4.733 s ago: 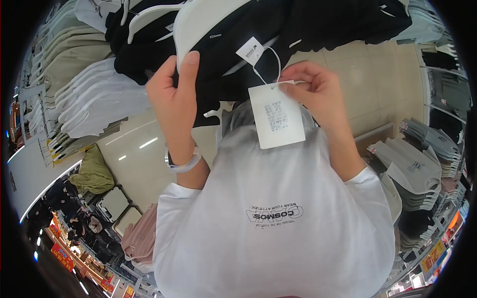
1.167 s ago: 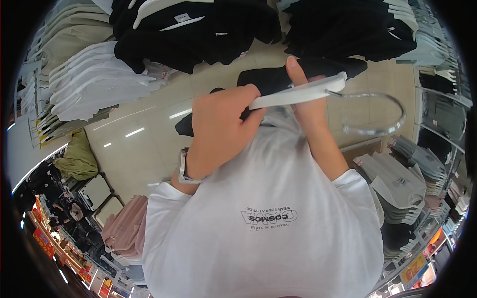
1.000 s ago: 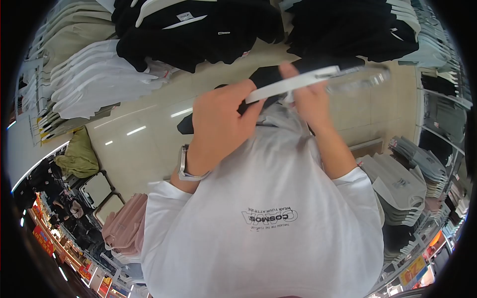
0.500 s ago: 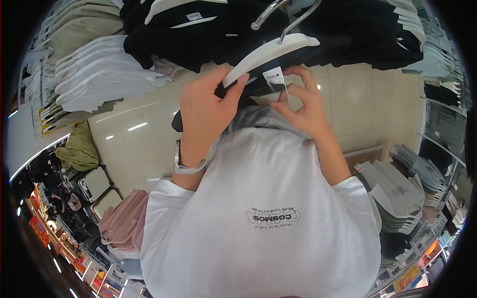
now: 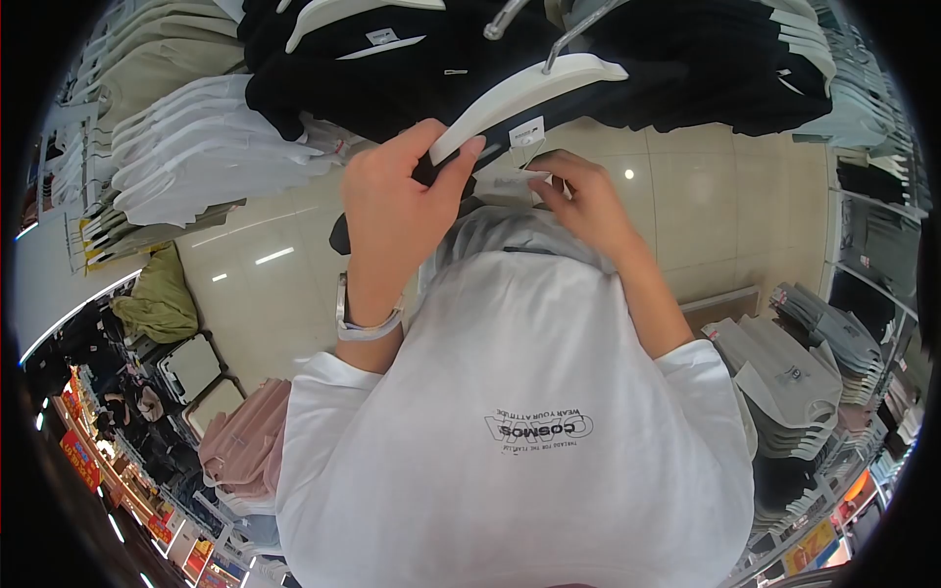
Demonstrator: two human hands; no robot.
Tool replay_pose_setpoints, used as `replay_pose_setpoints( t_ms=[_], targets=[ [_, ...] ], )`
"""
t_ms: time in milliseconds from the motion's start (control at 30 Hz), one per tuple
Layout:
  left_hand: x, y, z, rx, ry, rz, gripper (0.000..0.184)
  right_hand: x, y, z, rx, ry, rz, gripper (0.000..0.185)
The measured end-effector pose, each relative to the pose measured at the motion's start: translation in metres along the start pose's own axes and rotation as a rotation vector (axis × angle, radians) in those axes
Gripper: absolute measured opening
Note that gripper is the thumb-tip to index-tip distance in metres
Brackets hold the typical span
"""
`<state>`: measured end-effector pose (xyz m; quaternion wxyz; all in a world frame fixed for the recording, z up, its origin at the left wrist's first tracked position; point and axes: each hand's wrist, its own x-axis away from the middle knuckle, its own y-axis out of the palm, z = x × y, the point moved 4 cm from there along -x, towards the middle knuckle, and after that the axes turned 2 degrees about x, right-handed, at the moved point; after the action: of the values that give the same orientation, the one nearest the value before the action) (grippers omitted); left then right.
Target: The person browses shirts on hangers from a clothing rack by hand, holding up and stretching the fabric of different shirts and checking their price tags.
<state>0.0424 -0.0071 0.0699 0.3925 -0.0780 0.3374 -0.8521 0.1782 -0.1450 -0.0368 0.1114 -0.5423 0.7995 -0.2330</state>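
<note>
My left hand [image 5: 400, 201] is closed around one end of a white hanger [image 5: 524, 93], thumb on top. A black garment [image 5: 578, 104] hangs on it, its fabric also caught under my fingers. A small white neck label [image 5: 526, 131] shows at the collar below the hanger's middle. Just beneath, my right hand [image 5: 586, 201] pinches the edge of a white paper tag [image 5: 505, 184], which dangles from a thin string by the label. The print on the tag is too small to read. The metal hook [image 5: 573, 37] of the hanger points up and away.
Black garments [image 5: 706, 73] on white hangers line the rail ahead, with white shirts [image 5: 186, 147] to the left. Grey garments [image 5: 774, 372] hang at the right, pink ones [image 5: 250, 436] at lower left. A metal rail end [image 5: 498, 22] juts out near the hook.
My right hand has moved slightly down and now holds the paper tag turned flat toward me. My left hand and the hanger have shifted a little to the left.
</note>
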Motion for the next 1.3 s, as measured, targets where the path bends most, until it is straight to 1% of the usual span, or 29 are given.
replay_pose_setpoints(
  t_ms=[33, 100, 133, 200, 233, 300, 333, 367, 400, 433, 467, 533, 567, 600, 667, 700, 767, 800, 867, 900, 933, 1000, 1067, 1100, 1167, 1200, 1267, 1300],
  targets=[
    [-0.001, 0.0, 0.001, -0.007, 0.03, 0.02, 0.024, -0.001, -0.001, 0.0, 0.0, 0.0, 0.0, 0.025],
    [0.0, 0.002, -0.002, 0.016, 0.019, 0.016, 0.024, -0.002, -0.001, 0.001, -0.053, 0.072, -0.08, 0.02],
    [0.0, 0.003, -0.005, 0.038, 0.008, 0.011, 0.024, -0.001, -0.002, 0.002, -0.052, 0.072, -0.081, 0.02],
    [0.001, 0.006, -0.008, 0.05, 0.008, 0.014, 0.025, 0.001, -0.004, 0.0, -0.391, -0.08, -0.094, 0.014],
    [0.001, 0.006, -0.009, 0.06, 0.007, 0.017, 0.026, 0.002, -0.007, -0.002, -0.391, -0.082, -0.1, 0.014],
    [0.003, 0.006, -0.008, 0.067, -0.028, 0.008, 0.025, 0.007, -0.024, -0.018, -0.632, -0.298, 0.047, 0.018],
    [0.004, 0.008, -0.007, 0.076, -0.059, -0.005, 0.024, 0.008, -0.03, -0.023, -0.632, -0.296, 0.047, 0.018],
    [0.005, 0.01, -0.008, 0.077, -0.06, -0.008, 0.024, 0.01, -0.04, -0.03, -0.662, -0.384, 0.131, 0.02],
    [0.006, 0.012, -0.006, 0.059, 0.027, -0.018, 0.024, 0.013, -0.047, -0.035, -0.692, -0.473, 0.216, 0.022],
    [0.007, 0.014, -0.003, 0.041, 0.116, -0.028, 0.024, 0.014, -0.049, -0.034, -0.641, -0.459, 0.303, 0.021],
    [0.007, 0.016, -0.003, 0.041, 0.117, -0.031, 0.024, 0.014, -0.049, -0.036, -0.64, -0.458, 0.306, 0.021],
    [0.009, 0.019, 0.0, 0.05, 0.143, -0.022, 0.024, 0.012, -0.051, -0.042, -0.415, -0.387, 0.444, 0.019],
    [0.009, 0.019, 0.0, 0.05, 0.145, -0.023, 0.024, 0.01, -0.05, -0.044, -0.255, -0.38, 0.398, 0.02],
    [0.009, 0.019, 0.0, 0.069, 0.144, -0.017, 0.025, 0.008, -0.049, -0.044, -0.255, -0.381, 0.4, 0.02],
    [0.009, 0.017, 0.001, 0.086, 0.144, -0.013, 0.026, 0.003, -0.041, -0.044, -0.057, -0.367, 0.39, 0.02],
    [0.01, 0.016, 0.002, 0.096, 0.133, -0.032, 0.025, 0.0, -0.038, -0.045, -0.058, -0.365, 0.391, 0.02],
    [0.012, 0.015, 0.005, 0.108, 0.121, -0.058, 0.025, -0.005, -0.035, -0.04, -0.081, -0.192, 0.43, 0.022],
    [0.012, 0.015, 0.007, 0.128, 0.123, -0.076, 0.024, -0.005, -0.036, -0.039, -0.079, -0.19, 0.433, 0.022],
    [0.011, 0.013, 0.01, 0.149, 0.127, -0.095, 0.024, -0.007, -0.036, -0.038, 0.296, -0.106, 0.358, 0.03],
    [0.011, 0.011, 0.008, 0.138, 0.074, -0.111, 0.022, -0.007, -0.037, -0.039, 0.296, -0.104, 0.36, 0.03],
    [0.011, 0.011, 0.006, 0.127, 0.02, -0.126, 0.021, -0.007, -0.037, -0.039, 0.315, -0.101, 0.317, 0.032],
    [0.01, 0.009, 0.004, 0.138, 0.013, -0.11, 0.021, -0.006, -0.037, -0.038, 0.333, -0.1, 0.273, 0.034],
    [0.01, 0.006, 0.003, 0.148, 0.003, -0.091, 0.021, 0.003, -0.039, -0.039, 0.268, -0.176, 0.356, 0.038],
    [0.01, 0.005, 0.004, 0.165, -0.002, -0.111, 0.021, 0.007, -0.039, -0.041, 0.269, -0.176, 0.353, 0.038],
    [0.011, 0.004, 0.003, 0.183, -0.008, -0.126, 0.021, 0.016, -0.041, -0.046, 0.174, -0.209, 0.386, 0.04],
    [0.01, 0.004, 0.003, 0.167, 0.024, -0.125, 0.02, 0.021, -0.042, -0.044, 0.174, -0.21, 0.384, 0.04],
    [0.01, 0.004, 0.004, 0.153, 0.06, -0.119, 0.019, 0.035, -0.05, -0.044, 0.16, -0.445, 0.497, 0.037],
    [0.01, 0.004, 0.006, 0.159, 0.096, -0.121, 0.017, 0.032, -0.054, -0.049, 0.161, -0.449, 0.496, 0.037]
  ],
)
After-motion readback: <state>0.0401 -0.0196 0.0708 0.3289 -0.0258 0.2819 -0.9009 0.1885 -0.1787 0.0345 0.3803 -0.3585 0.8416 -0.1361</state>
